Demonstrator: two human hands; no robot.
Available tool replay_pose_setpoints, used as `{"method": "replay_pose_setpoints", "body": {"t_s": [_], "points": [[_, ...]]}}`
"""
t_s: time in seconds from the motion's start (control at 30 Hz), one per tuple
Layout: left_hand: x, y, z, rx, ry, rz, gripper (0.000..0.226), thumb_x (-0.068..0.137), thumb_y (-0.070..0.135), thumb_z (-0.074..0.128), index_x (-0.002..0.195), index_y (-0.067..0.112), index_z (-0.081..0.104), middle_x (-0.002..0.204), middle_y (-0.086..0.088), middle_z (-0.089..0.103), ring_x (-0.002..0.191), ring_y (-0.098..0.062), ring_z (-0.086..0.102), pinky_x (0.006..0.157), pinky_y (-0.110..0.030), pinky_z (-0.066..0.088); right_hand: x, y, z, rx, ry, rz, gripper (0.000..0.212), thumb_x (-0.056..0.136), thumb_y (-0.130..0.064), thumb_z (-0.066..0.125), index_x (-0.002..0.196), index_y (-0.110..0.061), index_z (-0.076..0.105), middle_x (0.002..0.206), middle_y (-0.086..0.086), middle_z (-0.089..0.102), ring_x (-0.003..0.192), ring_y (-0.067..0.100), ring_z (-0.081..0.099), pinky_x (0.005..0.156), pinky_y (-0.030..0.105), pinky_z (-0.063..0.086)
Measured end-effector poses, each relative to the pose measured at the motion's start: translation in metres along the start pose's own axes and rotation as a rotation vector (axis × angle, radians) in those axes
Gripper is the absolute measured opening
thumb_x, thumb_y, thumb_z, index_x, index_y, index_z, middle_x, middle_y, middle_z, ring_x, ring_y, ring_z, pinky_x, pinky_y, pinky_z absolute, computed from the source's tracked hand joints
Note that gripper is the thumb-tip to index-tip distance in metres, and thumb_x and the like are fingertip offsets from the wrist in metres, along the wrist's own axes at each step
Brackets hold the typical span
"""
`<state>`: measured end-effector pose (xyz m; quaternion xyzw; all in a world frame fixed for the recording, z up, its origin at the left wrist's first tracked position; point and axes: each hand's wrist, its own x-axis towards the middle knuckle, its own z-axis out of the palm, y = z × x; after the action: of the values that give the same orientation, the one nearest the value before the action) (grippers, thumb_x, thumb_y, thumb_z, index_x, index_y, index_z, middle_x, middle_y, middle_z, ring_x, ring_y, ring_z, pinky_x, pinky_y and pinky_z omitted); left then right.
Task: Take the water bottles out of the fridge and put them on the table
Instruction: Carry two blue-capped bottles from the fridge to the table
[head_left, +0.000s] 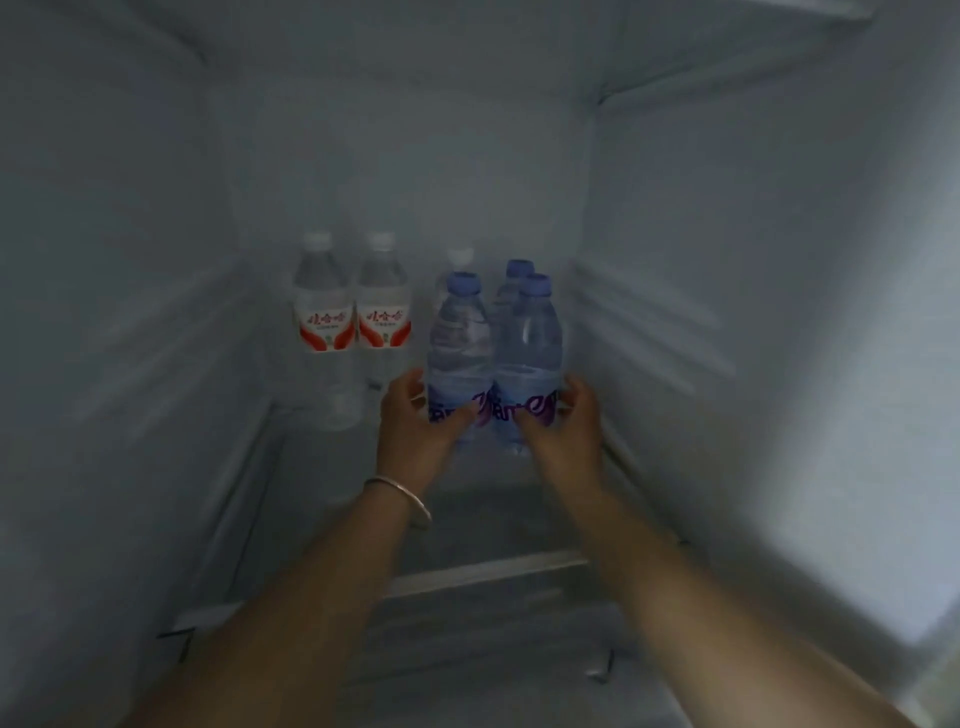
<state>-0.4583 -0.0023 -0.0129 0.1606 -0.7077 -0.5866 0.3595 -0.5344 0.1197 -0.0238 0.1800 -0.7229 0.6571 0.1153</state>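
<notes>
The left hand (415, 410) and right hand (563, 415) each grasp a blue-capped bottle (460, 348); lifting straight up before withdrawing should spare the neighbours.

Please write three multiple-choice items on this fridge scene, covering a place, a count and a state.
1. Where do the red-label bottles stand?
A. left of the blue-cap bottles
B. right of them
C. on the door

2. How many blue caps show?
A. one
B. three
C. five

3. What is the left hand doing?
A. hanging idle
B. pressing the wall
C. gripping a blue-cap bottle

Answers:
1. A, both stand left of the blue-cap bottles.
2. B, three blue caps rise in the cluster.
3. C, its fingers curl round the front left bottle, as the right hand grips the front right one.
</notes>
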Motion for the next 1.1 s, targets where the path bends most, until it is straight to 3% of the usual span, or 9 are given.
{"method": "replay_pose_setpoints", "body": {"t_s": [0.07, 0.13, 0.27, 0.4, 0.53, 0.7, 0.83, 0.97, 1.1], "points": [[0.011, -0.005, 0.009, -0.046, 0.007, 0.047, 0.053, 0.074, 0.005, 0.077, 0.11, 0.022, 0.042, 0.099, 0.018, 0.05, 0.082, 0.011, 0.051, 0.067, -0.001, 0.044, 0.013, 0.005, 0.005, 0.018, -0.04, -0.052, 0.034, 0.064, -0.028, 0.074, 0.094, -0.026, 0.058, 0.091, -0.004, 0.065, 0.084, 0.013, 0.064, 0.068, 0.028, 0.054], [0.021, -0.01, 0.016, -0.108, 0.009, 0.059, 0.058, 0.069, 0.013, 0.082, 0.11, 0.026, 0.043, 0.101, 0.018, 0.05, 0.083, 0.014, 0.054, 0.071, -0.003, 0.046, 0.025, 0.011, 0.012, 0.012, -0.098, -0.06, 0.044, 0.06, -0.035, 0.072, 0.099, -0.016, 0.062, 0.094, 0.005, 0.069, 0.085, 0.015, 0.068, 0.069, 0.035, 0.057], [0.038, -0.016, 0.02, -0.121, -0.079, 0.074, 0.046, 0.064, 0.026, 0.083, 0.104, 0.025, 0.062, 0.102, 0.007, 0.068, 0.089, 0.002, 0.068, 0.076, -0.016, 0.053, 0.037, 0.017, 0.017, 0.081, -0.175, -0.046, 0.035, 0.063, -0.025, 0.078, 0.091, -0.012, 0.062, 0.084, 0.001, 0.068, 0.074, 0.001, 0.066, 0.064, 0.027, 0.053], [0.045, -0.022, 0.023, -0.049, -0.023, 0.04, 0.07, 0.052, 0.048, 0.085, 0.107, 0.01, 0.066, 0.105, -0.004, 0.072, 0.096, -0.014, 0.07, 0.086, -0.032, 0.056, 0.035, 0.021, 0.021, 0.077, -0.128, -0.036, 0.069, 0.052, -0.04, 0.08, 0.111, -0.018, 0.052, 0.102, -0.004, 0.065, 0.089, 0.007, 0.064, 0.074, 0.024, 0.052], [0.037, -0.018, 0.021, 0.003, 0.104, -0.022, 0.048, 0.063, 0.026, 0.086, 0.102, 0.018, 0.06, 0.097, 0.006, 0.067, 0.085, 0.002, 0.062, 0.07, -0.005, 0.047, 0.027, 0.016, 0.024, 0.096, -0.083, -0.043, 0.074, 0.051, -0.033, 0.079, 0.116, -0.015, 0.048, 0.108, -0.001, 0.062, 0.095, 0.011, 0.062, 0.081, 0.024, 0.051], [0.011, 0.014, 0.011, -0.018, 0.18, -0.002, 0.042, 0.067, 0.021, 0.083, 0.1, 0.019, 0.058, 0.09, 0.01, 0.064, 0.082, -0.003, 0.061, 0.064, -0.005, 0.044, 0.01, -0.015, 0.014, 0.077, -0.052, -0.104, 0.066, 0.057, -0.019, 0.088, 0.11, -0.018, 0.049, 0.099, -0.005, 0.061, 0.087, 0.009, 0.06, 0.066, 0.002, 0.045], [-0.029, 0.049, -0.003, -0.038, 0.207, 0.067, 0.053, 0.067, 0.023, 0.082, 0.114, 0.019, 0.057, 0.092, 0.013, 0.065, 0.084, -0.005, 0.063, 0.065, 0.0, 0.043, -0.027, -0.052, -0.007, 0.085, 0.014, -0.147, 0.057, 0.06, -0.025, 0.087, 0.103, -0.022, 0.049, 0.091, -0.01, 0.062, 0.082, 0.009, 0.062, 0.064, 0.007, 0.047], [-0.084, 0.073, -0.023, -0.113, 0.138, 0.09, 0.065, 0.064, 0.032, 0.084, 0.12, 0.023, 0.052, 0.096, 0.011, 0.066, 0.087, -0.008, 0.064, 0.077, -0.018, 0.05, -0.087, -0.085, -0.036, 0.046, 0.072, -0.155, 0.048, 0.058, -0.042, 0.084, 0.092, -0.029, 0.052, 0.085, -0.014, 0.063, 0.08, 0.007, 0.065, 0.072, 0.028, 0.053], [-0.158, 0.078, -0.044, -0.151, 0.031, 0.062, 0.071, 0.052, 0.049, 0.078, 0.116, 0.03, 0.051, 0.099, 0.005, 0.071, 0.089, -0.012, 0.069, 0.081, -0.033, 0.056, -0.169, -0.099, -0.067, -0.054, 0.23, -0.138, 0.051, 0.056, -0.038, 0.085, 0.094, -0.025, 0.054, 0.077, -0.017, 0.063, 0.073, 0.002, 0.063, 0.066, 0.019, 0.05]]}}
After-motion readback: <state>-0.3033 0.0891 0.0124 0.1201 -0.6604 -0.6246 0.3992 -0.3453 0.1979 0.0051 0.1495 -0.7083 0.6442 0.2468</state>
